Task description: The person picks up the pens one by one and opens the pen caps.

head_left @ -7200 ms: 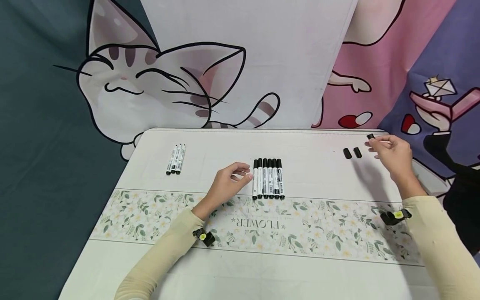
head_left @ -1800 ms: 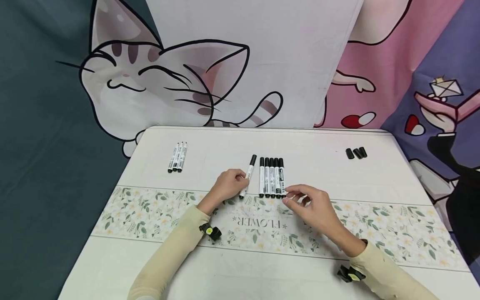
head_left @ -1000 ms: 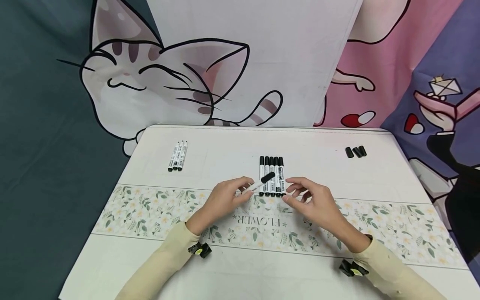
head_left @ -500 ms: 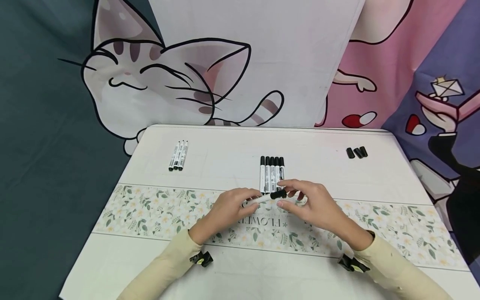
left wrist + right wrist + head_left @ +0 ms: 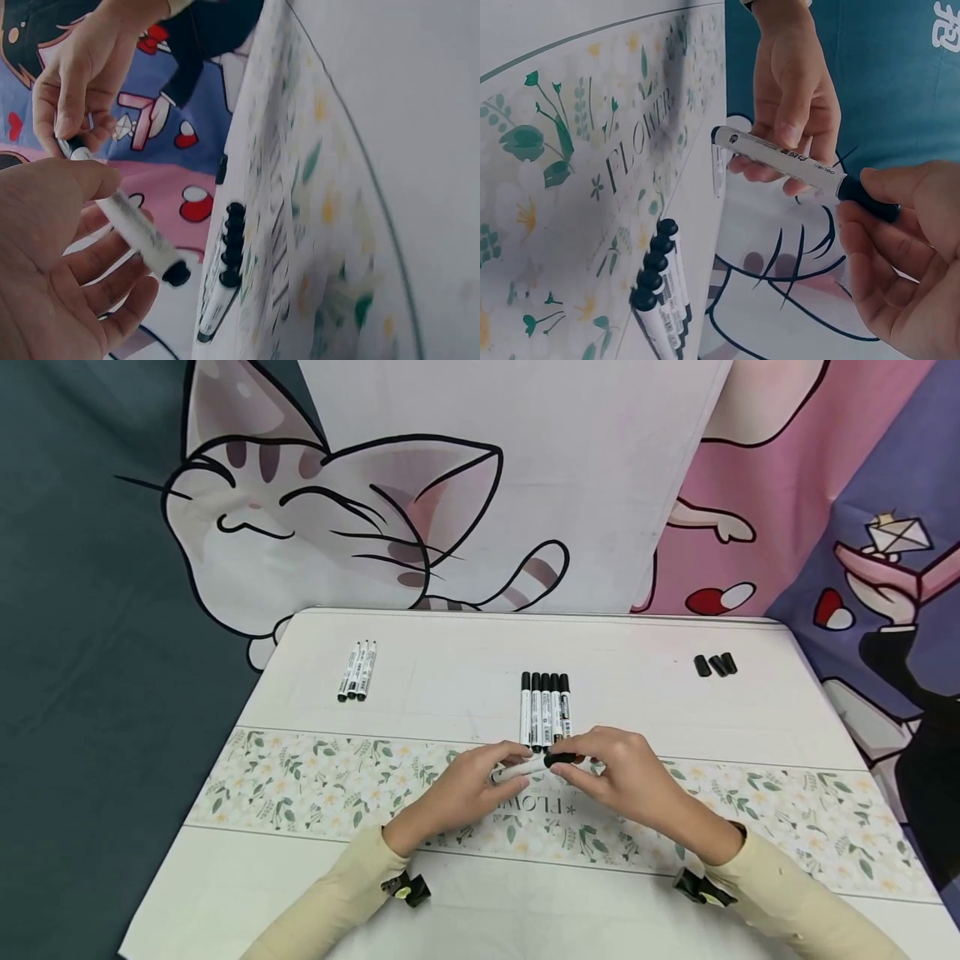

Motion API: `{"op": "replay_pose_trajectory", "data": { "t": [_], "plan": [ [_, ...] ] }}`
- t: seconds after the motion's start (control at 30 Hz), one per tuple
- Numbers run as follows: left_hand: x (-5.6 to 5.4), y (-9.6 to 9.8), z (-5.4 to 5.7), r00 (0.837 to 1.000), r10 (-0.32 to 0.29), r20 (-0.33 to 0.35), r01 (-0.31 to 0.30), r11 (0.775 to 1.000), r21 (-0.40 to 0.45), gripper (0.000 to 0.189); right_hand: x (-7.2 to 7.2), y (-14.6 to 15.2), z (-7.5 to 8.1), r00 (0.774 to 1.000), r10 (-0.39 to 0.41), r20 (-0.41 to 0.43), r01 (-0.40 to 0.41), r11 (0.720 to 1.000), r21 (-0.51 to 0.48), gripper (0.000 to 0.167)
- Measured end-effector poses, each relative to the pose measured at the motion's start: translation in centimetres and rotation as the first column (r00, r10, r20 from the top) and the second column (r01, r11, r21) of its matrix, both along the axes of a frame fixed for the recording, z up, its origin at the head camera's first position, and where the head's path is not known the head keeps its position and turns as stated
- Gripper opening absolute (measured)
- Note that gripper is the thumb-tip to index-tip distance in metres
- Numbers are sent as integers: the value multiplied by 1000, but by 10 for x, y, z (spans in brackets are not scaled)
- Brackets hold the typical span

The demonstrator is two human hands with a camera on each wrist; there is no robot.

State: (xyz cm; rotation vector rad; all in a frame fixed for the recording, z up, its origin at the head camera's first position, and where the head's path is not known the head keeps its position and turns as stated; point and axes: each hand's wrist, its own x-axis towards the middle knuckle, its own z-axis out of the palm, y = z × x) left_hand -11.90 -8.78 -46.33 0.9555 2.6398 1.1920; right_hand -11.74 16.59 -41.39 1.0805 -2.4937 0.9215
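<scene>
A white marker [image 5: 520, 769] with a black cap is held level above the table between both hands. My left hand [image 5: 468, 785] pinches its barrel between thumb and fingers, near the tail end. My right hand [image 5: 618, 772] pinches the black cap [image 5: 868, 199], which still sits on the barrel. In the left wrist view the marker [image 5: 139, 236] slants across the left palm, its tail pointing out. Just beyond the hands lies a row of several capped markers [image 5: 545, 706], caps facing away.
Three uncapped markers [image 5: 357, 672] lie side by side at the far left of the table [image 5: 442, 652]. Three loose black caps [image 5: 717, 665] lie together at the far right. A floral strip [image 5: 300, 785] crosses the table, and printed cloth [image 5: 585, 485] hangs behind it.
The right hand set a third cap beside the other two, then came to the middle. The left hand took a marker from the row and turned it sideways; the right hand now grips its cap.
</scene>
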Motion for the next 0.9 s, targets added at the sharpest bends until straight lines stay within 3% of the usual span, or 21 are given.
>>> {"op": "replay_pose_trajectory", "data": {
  "t": [0.1,0.23,0.53,0.9],
  "plan": [
    [3,3,-1,999,9,39,-11,998,61,39,1,-1,1,999,3,-35,-3,1000,2,21],
    [5,6,-3,999,30,34,-34,992,123,39,3,-2,2,998,4,-63,-3,1000,9,21],
    [5,6,-5,999,37,30,-44,956,289,26,9,-1,4,999,6,-35,-7,999,-37,20],
    [3,6,-2,999,13,41,-24,961,274,32,12,0,2,999,-13,-39,10,996,-89,16]
  ]
}}
